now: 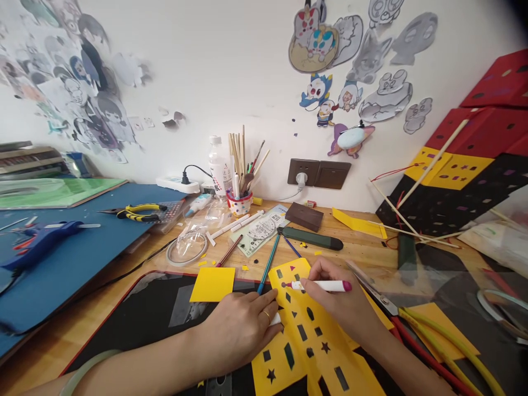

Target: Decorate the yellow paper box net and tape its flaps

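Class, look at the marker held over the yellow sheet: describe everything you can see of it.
The marker is slim and straight, its white barrel apparently plastic, with a magenta plug at the back end. The front is magenta too, and the tip is bare. It lies nearly level across the view, tip to the left, pinched in the fingers of the right hand. The tip is at the yellow sheet, near its upper left edge.
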`<action>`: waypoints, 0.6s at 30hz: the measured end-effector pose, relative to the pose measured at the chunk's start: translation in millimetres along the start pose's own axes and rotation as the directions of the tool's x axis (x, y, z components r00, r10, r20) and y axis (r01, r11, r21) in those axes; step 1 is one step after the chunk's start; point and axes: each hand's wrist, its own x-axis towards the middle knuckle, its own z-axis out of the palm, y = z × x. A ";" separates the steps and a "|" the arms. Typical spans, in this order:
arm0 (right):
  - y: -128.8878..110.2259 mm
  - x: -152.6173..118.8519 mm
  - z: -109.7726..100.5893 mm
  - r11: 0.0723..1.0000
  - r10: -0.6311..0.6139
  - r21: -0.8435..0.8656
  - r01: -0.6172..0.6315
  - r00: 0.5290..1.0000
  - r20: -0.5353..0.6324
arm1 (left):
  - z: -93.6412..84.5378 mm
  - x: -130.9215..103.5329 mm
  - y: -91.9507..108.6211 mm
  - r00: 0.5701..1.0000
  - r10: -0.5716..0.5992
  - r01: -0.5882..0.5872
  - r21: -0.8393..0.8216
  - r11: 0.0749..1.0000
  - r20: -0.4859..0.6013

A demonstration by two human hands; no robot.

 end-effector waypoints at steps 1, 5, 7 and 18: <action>0.0 0.1 0.1 1.000 -0.004 -0.006 0.004 1.000 0.000 | 0.2 -0.2 -0.1 1.000 -0.001 0.001 0.002 1.000 0.002; -0.1 -0.9 -0.1 0.999 -0.024 -0.031 0.024 1.000 -0.009 | 1.4 -1.1 -0.4 1.000 -0.002 0.002 0.007 1.000 0.019; -0.3 -1.3 -0.4 0.999 -0.025 -0.039 0.025 1.000 -0.006 | 1.9 -1.6 -0.4 1.000 -0.002 0.002 0.011 1.000 0.020; -0.5 1.5 1.2 0.999 0.009 -0.032 -0.010 1.000 -0.008 | -2.3 0.4 0.2 1.000 0.012 -0.012 0.010 1.000 0.003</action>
